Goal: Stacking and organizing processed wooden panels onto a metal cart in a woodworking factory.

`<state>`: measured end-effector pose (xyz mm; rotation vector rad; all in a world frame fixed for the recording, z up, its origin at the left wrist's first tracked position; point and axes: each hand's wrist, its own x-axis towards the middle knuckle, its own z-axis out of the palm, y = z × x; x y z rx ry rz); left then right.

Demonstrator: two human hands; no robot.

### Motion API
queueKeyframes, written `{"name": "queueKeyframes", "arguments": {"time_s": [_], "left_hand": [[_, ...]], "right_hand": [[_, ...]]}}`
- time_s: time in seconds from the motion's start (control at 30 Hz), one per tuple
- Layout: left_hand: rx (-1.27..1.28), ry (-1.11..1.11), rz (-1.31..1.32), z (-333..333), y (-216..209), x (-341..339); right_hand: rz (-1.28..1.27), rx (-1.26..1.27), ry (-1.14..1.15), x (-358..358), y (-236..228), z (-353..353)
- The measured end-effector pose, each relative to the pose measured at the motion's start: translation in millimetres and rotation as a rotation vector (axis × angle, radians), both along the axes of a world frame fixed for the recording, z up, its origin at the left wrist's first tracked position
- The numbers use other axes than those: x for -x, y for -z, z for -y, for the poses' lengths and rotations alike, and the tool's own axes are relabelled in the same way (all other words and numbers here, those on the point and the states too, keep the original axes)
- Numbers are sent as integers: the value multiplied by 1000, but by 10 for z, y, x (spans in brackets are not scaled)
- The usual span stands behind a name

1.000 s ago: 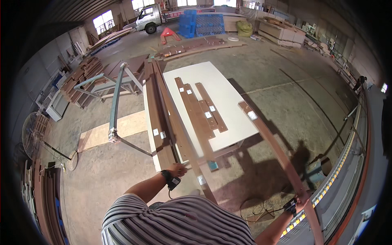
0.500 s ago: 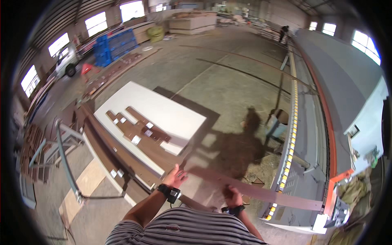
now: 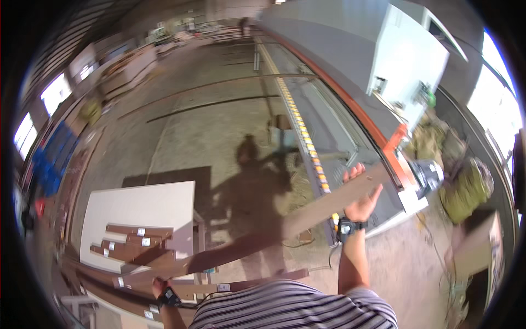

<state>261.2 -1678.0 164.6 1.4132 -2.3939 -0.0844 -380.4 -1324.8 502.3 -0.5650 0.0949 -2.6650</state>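
Diagonally, a long, flat, brown wooden plank (image 3: pixel 312 215) spans the space ahead of the striped shirt (image 3: pixel 285 308), its long axis climbing from low on the left to the right. Its right end lies over the grey machine bed (image 3: pixel 337 142), close by the orange rail (image 3: pixel 353 109); contact there cannot be told. Nearer that end is the right hand (image 3: pixel 362 208), cupped around the plank from beneath, fingers past the far edge, thumb along the near one. The left hand (image 3: pixel 160 287) sits at the plank's lower left stretch; its grip is unclear. Beyond it, shorter brown strips (image 3: pixel 139 240) lie on a white rectangular surface (image 3: pixel 139 205), left of the machine bed.
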Motion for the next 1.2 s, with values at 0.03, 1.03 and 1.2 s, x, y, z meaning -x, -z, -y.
{"name": "queueKeyframes", "arguments": {"time_s": [0.03,1.03,1.2], "left_hand": [[-104,-53,-119,121,67,-133],[-1478,-584,-2031,-793,-480,1405],[-1116,-671,-1472,-325,-133,894]], "right_hand": [[-6,19,8,5,-75,17],[-943,-1235,-891,-1465,2182,658],[-867,-1358,-897,-1606,1862,647]]}}
